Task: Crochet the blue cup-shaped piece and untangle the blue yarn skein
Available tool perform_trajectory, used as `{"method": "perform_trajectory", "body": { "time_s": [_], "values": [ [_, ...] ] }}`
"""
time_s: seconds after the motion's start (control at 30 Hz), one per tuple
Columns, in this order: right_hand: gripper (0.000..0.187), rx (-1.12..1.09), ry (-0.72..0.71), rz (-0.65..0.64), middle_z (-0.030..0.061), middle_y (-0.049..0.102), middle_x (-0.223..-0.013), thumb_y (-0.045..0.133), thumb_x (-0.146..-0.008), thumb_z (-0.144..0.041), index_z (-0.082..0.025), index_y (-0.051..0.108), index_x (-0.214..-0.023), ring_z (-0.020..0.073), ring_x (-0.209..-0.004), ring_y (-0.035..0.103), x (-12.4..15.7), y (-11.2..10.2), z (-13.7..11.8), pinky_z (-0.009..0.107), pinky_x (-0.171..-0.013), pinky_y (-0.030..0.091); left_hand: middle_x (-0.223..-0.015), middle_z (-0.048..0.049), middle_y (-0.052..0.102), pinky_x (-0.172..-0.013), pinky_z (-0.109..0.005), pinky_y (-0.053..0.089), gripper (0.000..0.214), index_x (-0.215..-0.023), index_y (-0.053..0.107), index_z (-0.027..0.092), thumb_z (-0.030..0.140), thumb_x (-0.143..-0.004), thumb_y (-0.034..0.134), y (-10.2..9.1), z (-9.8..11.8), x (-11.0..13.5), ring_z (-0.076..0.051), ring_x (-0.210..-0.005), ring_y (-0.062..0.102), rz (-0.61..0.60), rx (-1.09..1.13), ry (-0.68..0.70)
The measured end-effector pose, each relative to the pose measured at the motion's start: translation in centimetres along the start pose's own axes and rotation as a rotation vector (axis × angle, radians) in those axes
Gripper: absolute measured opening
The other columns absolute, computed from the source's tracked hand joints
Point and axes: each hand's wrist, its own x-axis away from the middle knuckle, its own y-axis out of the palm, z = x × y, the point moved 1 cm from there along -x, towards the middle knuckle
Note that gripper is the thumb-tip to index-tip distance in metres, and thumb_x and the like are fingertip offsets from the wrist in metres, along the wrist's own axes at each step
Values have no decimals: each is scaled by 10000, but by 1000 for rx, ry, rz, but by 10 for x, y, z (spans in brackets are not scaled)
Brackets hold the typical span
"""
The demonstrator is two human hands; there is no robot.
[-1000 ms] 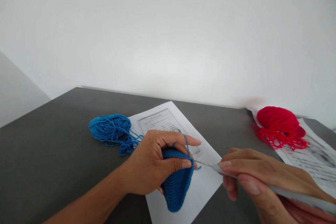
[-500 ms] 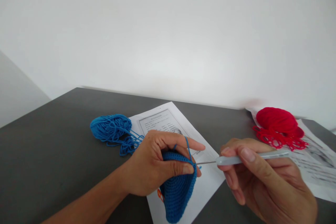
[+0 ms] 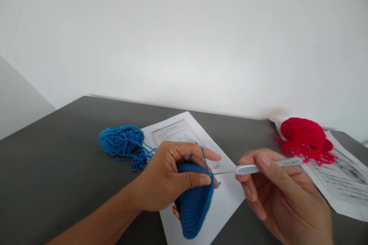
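Observation:
My left hand (image 3: 172, 176) pinches the top edge of a blue crochet piece (image 3: 193, 206), which hangs down folded below the thumb. Blue working yarn (image 3: 204, 157) loops over the outstretched left index finger and runs down to the edge. Between thumb and fingers, my right hand (image 3: 284, 195) grips a crochet hook (image 3: 250, 169) with a pale grey handle. Its thin metal shaft points left and meets the work at the edge beside my left thumb; the hook's tip is hidden in the stitches. A small orange loop (image 3: 175, 212) shows at the piece's left side.
A loose blue yarn ball (image 3: 120, 139) lies on the dark table (image 3: 71, 153) at left. Under my hands is a printed sheet (image 3: 230, 199). Red yarn (image 3: 303, 134) rests on more printed paper (image 3: 345, 195) at right. A white wall (image 3: 184, 38) stands behind.
My right hand and the hook have shifted a little left and up, and the handle's back end tilts higher. The left hand and crochet piece have moved slightly up and left.

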Motion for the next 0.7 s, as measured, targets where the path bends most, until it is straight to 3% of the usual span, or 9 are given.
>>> {"method": "perform_trajectory", "body": {
  "time_s": [0.1, 0.17, 0.33, 0.53, 0.6, 0.7],
  "values": [
    [135, 163, -226, -60, 71, 735, -728, 718, -948, -287, -224, 834, -972, 155, -534, 679, 8, -7, -2, 206, -395, 556, -864, -87, 838, -519, -210, 522, 326, -1119, 819, 170, 269, -810, 846, -1, -3, -2, -186, -671, 748, 64, -63, -23],
    [136, 188, -253, -75, 73, 740, -747, 711, -953, -273, -238, 834, -1001, 167, -565, 693, 9, -8, -2, 219, -407, 567, -867, -87, 839, -525, -213, 523, 323, -1120, 822, 172, 267, -811, 842, -1, -3, -2, -192, -686, 751, 65, -83, -20],
    [249, 5, 10, 58, 64, 713, -618, 832, -826, -408, -161, 817, -795, 102, -367, 559, -2, 2, -1, 147, -269, 435, -859, -81, 839, -675, -242, 582, 226, -1005, 841, 156, 270, -810, 852, -2, -1, -3, -187, -736, 762, 22, -60, -4],
    [391, -216, 372, 242, 9, 651, -519, 995, -539, -416, -135, 767, -688, 59, -327, 489, -10, 15, 5, 104, -237, 340, -838, -72, 842, -680, -189, 563, 223, -1023, 831, 146, 197, -807, 856, -1, -1, -4, -151, -747, 758, 29, 50, 61],
    [425, -247, 423, 289, 6, 653, -519, 1018, -477, -399, -129, 772, -694, 55, -340, 496, -10, 16, 6, 94, -246, 337, -837, -76, 843, -670, -191, 565, 237, -1030, 826, 146, 206, -804, 863, 0, -1, -4, -158, -744, 764, 34, 78, 49],
    [414, -273, 430, 282, 5, 663, -520, 1019, -489, -391, -132, 777, -702, 55, -348, 508, -9, 17, 7, 92, -260, 349, -840, -77, 844, -685, -204, 570, 238, -1029, 825, 150, 224, -807, 863, 0, -2, -5, -169, -761, 771, 48, 88, 38]
  ]
}}
